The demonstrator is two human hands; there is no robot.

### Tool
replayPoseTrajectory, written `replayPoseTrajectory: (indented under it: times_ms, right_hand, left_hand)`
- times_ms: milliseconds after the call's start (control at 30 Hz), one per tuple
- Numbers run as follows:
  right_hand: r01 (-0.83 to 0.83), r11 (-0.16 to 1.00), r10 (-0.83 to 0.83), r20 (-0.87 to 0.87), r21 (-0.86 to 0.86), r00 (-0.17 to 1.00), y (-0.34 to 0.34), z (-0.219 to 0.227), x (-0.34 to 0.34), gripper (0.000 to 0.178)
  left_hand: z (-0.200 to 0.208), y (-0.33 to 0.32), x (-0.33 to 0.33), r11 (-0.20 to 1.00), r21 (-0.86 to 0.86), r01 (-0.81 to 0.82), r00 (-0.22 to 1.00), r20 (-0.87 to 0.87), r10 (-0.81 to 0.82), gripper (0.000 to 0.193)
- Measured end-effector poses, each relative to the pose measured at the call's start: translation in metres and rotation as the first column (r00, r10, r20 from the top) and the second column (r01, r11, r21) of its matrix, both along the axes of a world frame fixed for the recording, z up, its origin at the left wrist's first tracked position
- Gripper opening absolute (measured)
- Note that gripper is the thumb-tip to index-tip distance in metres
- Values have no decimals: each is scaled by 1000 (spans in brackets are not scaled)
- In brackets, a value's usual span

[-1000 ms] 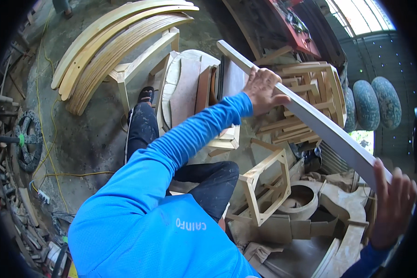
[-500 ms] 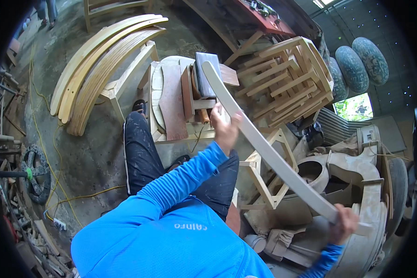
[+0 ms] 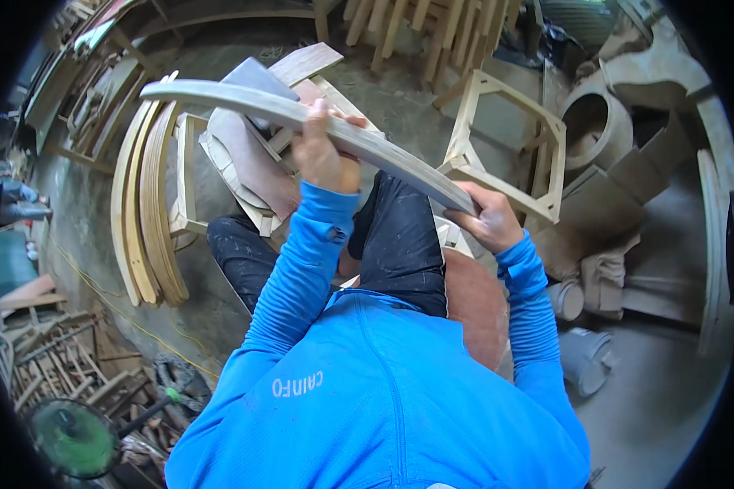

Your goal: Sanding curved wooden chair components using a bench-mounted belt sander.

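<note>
Curved wooden slat (image 3: pixel 400 169) slants above a person's dark-trousered legs (image 3: pixel 400 236), held in two bare hands.
The left hand (image 3: pixel 322 161) curls around it near mid-length; the right hand (image 3: pixel 497 218) wraps the near end, fingers bent. Long and slim, the piece looks stiff, fairly light and dry rather than slippery; gripping middle and end should steady it, while the free tip seems likeliest to chip.

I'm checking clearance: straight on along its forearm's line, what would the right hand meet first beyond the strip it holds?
Past the curved strip, the right hand would probably meet the pale wooden frame first, though depth is unclear and it might pass above.
</note>
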State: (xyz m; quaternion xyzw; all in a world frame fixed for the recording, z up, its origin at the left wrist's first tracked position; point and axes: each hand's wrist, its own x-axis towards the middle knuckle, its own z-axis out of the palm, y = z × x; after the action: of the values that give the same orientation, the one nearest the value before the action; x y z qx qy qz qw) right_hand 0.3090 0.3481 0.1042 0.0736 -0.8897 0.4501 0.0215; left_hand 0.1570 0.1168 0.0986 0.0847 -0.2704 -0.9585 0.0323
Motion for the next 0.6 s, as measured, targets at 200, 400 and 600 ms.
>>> replayPoseTrajectory:
  times_ms: [200,400,600]
  right_hand:
    - [43,999,-42,35,-29,998,74,-30,34,38]
    - [349,794,-255,248,-498,934,116,-65,86,41]
    - [450,882,-439,104,-138,892,87,-39,71,35]
  left_hand:
    - [-5,-46,-43,997,77,-8,999,44,5,22]
    - [-1,-60,-72,993,71,-90,995,44,87,26]
    - [9,-28,-62,993,-61,-96,993,62,100,28]
